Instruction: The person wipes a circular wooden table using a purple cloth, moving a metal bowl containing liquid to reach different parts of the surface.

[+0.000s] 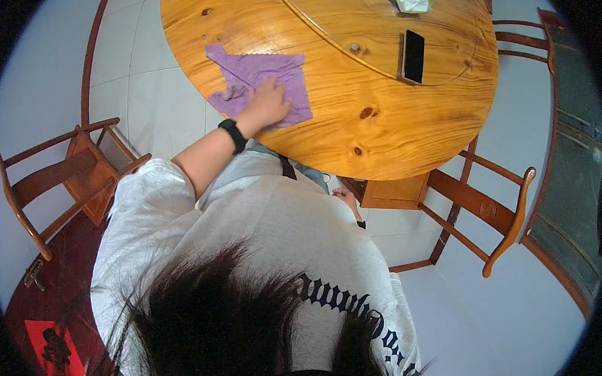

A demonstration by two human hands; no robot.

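My left hand (269, 104), with a black band on its wrist, lies palm down on a purple cloth (294, 80), its fingers somewhat spread and pressing on it. The cloth is wrinkled, with darker patches to the left of the fingers, and rests near the left front edge of a round wooden table (334, 128). My right hand (344, 194) hangs low beside my body, below the table's front edge. It is partly hidden by my shirt, and its fingers look loosely curled; I cannot tell whether anything is in them.
A dark-screened phone (413, 56) lies at the edge of a raised round turntable (330, 21). White crumpled packaging (413, 0) is farther back. One wooden chair (471, 202) stands at the right front and another (54, 175) at the left, near a dark red door (61, 277).
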